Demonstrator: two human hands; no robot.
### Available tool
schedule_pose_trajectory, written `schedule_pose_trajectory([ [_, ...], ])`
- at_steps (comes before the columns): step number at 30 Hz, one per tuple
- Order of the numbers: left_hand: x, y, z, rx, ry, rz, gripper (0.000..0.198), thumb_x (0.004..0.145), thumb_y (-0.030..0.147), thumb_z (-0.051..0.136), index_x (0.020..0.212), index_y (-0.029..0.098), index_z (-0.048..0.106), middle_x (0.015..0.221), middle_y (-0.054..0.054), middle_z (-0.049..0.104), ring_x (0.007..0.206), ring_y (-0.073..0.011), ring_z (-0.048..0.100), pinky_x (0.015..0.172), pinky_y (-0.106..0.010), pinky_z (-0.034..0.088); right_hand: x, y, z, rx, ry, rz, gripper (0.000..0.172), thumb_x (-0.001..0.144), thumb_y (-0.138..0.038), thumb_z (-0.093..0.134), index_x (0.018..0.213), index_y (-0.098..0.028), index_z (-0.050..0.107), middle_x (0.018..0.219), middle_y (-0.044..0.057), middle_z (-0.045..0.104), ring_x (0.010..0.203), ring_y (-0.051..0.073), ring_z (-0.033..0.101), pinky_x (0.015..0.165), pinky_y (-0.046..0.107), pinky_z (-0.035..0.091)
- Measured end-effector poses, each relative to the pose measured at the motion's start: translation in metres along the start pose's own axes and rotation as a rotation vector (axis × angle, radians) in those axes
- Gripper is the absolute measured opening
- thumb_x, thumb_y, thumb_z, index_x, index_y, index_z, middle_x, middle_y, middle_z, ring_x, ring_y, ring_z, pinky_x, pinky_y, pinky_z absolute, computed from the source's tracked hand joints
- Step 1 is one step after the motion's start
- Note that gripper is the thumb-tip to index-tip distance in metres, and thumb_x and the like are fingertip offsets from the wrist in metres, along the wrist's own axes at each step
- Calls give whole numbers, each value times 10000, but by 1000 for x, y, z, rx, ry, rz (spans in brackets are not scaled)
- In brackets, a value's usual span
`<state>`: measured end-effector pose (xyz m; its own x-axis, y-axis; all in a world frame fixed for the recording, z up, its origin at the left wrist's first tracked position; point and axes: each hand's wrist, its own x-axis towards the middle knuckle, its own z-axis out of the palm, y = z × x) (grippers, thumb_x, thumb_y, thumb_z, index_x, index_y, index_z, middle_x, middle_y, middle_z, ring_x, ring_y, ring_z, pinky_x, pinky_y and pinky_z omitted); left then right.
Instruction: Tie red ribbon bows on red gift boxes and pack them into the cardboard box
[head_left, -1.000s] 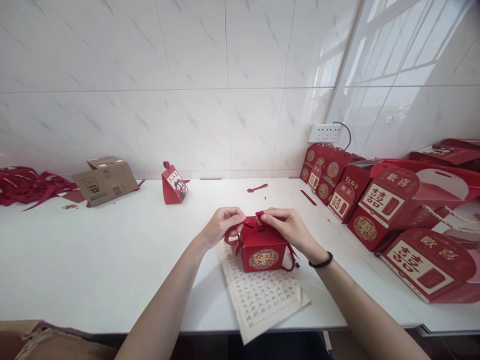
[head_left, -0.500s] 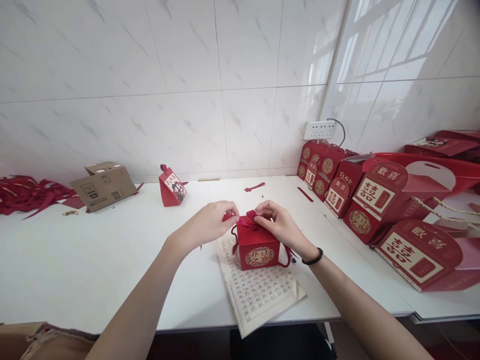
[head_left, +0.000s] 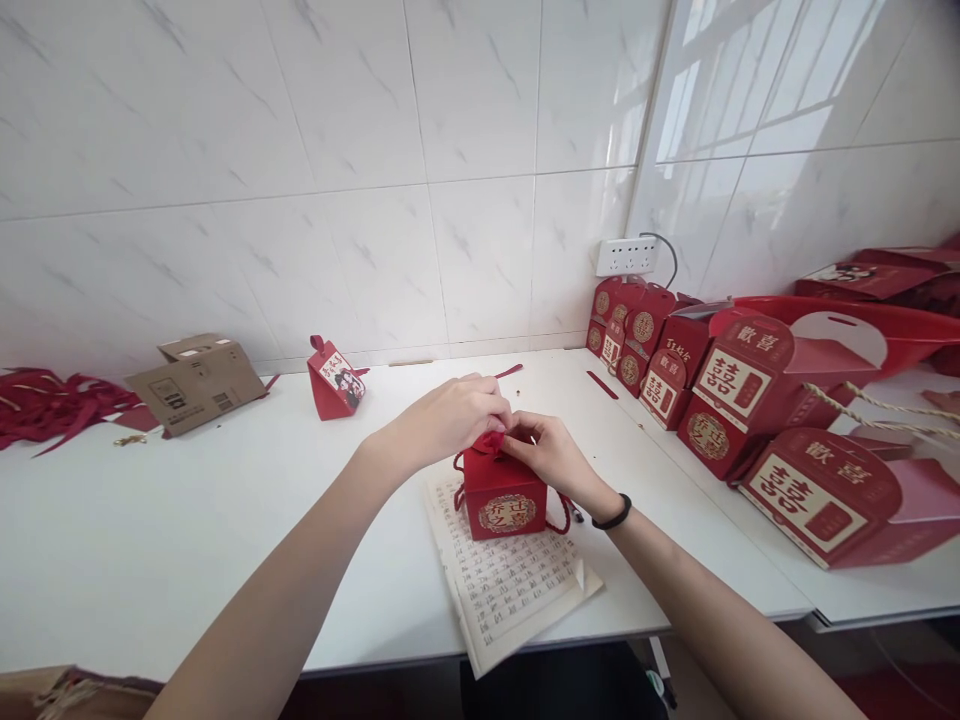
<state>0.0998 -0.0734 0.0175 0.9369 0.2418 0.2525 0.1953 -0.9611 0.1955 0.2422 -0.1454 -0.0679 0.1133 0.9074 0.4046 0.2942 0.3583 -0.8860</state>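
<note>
Nearest the counter's front edge, below the fingers, lies a handwritten booklet (head_left: 517, 615), one lower corner of its page curling up and its bottom overhanging the edge. On its upper part, directly under the fingers, stands a small red gift box (head_left: 506, 510) with a patterned roundel of gold characters on its front. Braided red cords (head_left: 558, 520) hang at its two sides, to the left and right of the fingers.

A red satin ribbon (head_left: 492, 441) is gathered on the box's top, right at the fingertips. The right hand (head_left: 559, 455), with a black wristband (head_left: 613, 514) at its wrist, has thumb and forefinger clamped on the ribbon. The left hand (head_left: 454, 415) arches over from the other side with its fingers bunched together just above the ribbon; their tips are partly hidden, so I cannot tell whether they grip it.

Well to the right of the fingers stand double-happiness gift boxes (head_left: 806, 492), with a red basin (head_left: 847, 325) behind them. Farther than the fingers and to their left are a triangular red favour box (head_left: 330, 385), a brown cardboard carton (head_left: 195, 390) and a heap of dark red ribbons (head_left: 60, 405). Beyond everything rises a marbled tile wall (head_left: 300, 250), bearing a white socket strip (head_left: 626, 257).
</note>
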Motion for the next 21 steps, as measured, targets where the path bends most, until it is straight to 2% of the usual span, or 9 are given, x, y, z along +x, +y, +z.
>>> schedule_pose_trajectory([
  [3,5,-6,1,-79,-8,-30,212,810,130,440,805,197,642,827,-16,593,830,-160,535,707,-269,411,-1,0,1,45,23,1,78,762,-256,583,794,-187,566,748,8,669,698,155,625,664,281,486],
  [9,3,-9,7,-356,47,-141,136,781,178,522,846,218,634,902,16,644,847,-137,580,751,-257,450,0,5,2,70,27,13,137,745,-195,583,873,-191,535,741,-2,664,702,157,628,663,287,480],
  [15,6,-11,8,-389,72,-151,104,766,202,556,807,223,649,863,16,657,826,-144,577,754,-275,439,-1,6,1,33,23,4,118,746,-180,593,856,-186,551,768,3,676,728,154,628,686,281,467],
  [18,7,-25,20,-434,124,-221,69,745,244,594,777,206,643,837,5,658,778,-146,568,732,-285,434,-1,6,2,74,29,26,161,740,-193,612,874,-198,524,735,-11,683,696,148,628,656,268,466],
  [21,3,-38,41,-547,201,-284,101,711,272,634,746,178,622,783,-3,646,688,-130,552,674,-278,432,-1,6,3,122,62,52,231,724,-208,631,890,-214,471,705,-23,682,654,149,625,571,245,453],
])
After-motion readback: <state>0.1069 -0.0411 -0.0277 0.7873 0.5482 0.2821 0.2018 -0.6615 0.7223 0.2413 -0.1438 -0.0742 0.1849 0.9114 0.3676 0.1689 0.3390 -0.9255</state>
